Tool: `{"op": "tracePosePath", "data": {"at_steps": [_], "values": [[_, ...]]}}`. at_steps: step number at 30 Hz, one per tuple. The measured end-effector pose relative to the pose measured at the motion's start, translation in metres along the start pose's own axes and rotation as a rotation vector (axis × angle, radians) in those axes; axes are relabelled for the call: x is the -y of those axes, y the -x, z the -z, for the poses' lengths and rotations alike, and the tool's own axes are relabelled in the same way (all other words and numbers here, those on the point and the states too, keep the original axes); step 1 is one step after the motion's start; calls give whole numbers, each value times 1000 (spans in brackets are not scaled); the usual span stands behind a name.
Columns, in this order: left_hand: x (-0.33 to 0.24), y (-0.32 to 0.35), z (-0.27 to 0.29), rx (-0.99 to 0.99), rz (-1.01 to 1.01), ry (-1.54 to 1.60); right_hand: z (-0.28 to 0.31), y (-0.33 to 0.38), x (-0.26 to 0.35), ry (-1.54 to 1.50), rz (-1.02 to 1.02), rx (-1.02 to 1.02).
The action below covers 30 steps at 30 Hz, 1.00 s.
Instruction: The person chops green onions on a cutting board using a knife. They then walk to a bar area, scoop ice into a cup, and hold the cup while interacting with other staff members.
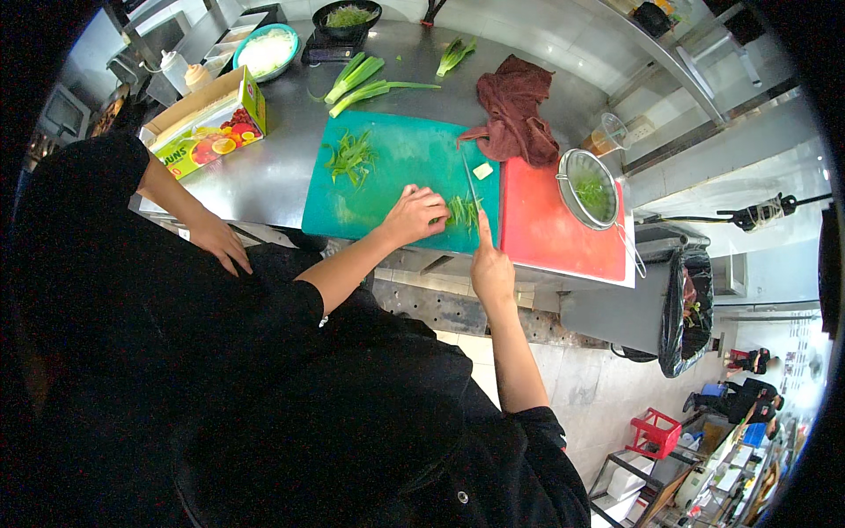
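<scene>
My left hand (414, 214) presses down on a small bunch of green onion leaves (461, 211) at the near right corner of a green cutting board (400, 158). My right hand (491, 268) grips a knife handle with the forefinger stretched along the spine. The knife's blade (471, 180) stands over the bunch, right next to my left fingers. A pile of cut green strips (350, 158) lies on the left half of the board. A small pale piece (482, 171) sits at the board's right edge.
A red cutting board (550, 229) adjoins on the right, carrying a metal strainer (588, 189) with greens. Behind lie whole green onions (361, 84), a dark red cloth (519, 110), a colourful cardboard box (207, 123), a teal bowl (266, 48) and a black bowl (348, 16). A co-worker's hand (222, 242) is at left. A black-bagged bin (691, 308) stands on the right.
</scene>
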<state>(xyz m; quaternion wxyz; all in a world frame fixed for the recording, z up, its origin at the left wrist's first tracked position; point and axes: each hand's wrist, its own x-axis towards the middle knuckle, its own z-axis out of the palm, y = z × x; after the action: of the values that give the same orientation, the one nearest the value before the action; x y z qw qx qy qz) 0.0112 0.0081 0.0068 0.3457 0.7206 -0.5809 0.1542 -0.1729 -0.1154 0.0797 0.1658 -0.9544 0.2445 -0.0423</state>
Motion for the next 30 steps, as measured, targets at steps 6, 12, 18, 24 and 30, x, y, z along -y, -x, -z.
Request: {"op": "tracePosePath", "data": {"at_steps": [6,12,18,24,30], "values": [[-1,-2,0,22,0,-2,-5,7,7,11,-31,96],[-1,-3,3,-30,26,45,-28,-13,2,-1065,-342,72],[0,0,0,49,67,83,-5,-20,-22,-394,-160,-88],[0,2,1,-13,-34,-30,3,-26,-20,-1520,-389,28],[-2,3,-2,-16,30,71,11,-30,-15,-1423,-345,1]]}}
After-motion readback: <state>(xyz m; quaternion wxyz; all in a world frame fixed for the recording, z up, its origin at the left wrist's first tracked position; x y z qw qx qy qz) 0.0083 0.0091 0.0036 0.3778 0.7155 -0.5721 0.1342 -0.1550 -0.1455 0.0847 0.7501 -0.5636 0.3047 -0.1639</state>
